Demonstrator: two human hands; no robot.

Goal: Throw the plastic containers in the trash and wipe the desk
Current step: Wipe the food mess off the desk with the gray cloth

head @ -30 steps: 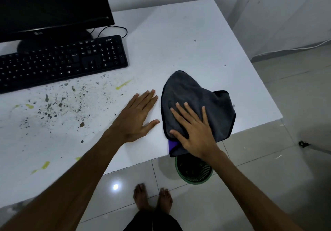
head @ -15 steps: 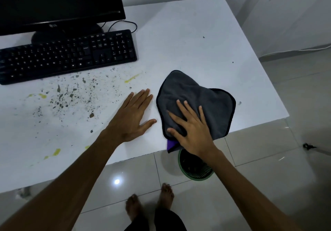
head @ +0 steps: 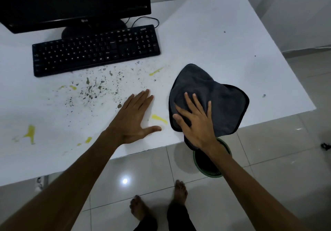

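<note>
A white desk (head: pixel 215 38) carries dark crumbs and specks (head: pixel 93 90) and yellow smears (head: pixel 159 119). A dark grey cloth (head: pixel 223 98) lies near the desk's front right edge, one corner hanging over the edge. My right hand (head: pixel 195 123) presses flat on the cloth's near left part, fingers spread. Just left of the cloth, my left hand (head: pixel 134 117) rests palm down on the bare desk, holding nothing. A green trash bin (head: pixel 200 166) stands on the floor below the cloth, partly hidden by my right arm. No plastic containers are in sight.
A black keyboard (head: pixel 95 49) and a black monitor (head: pixel 71 1) occupy the back left of the desk, with a cable (head: pixel 148 20) behind them. My bare feet (head: pixel 180 193) stand on the glossy tiled floor. A white wall rises at the right.
My right hand has slid the cloth a little left along the front edge. My left hand has also shifted left, and a yellow smear now shows between the two hands.
</note>
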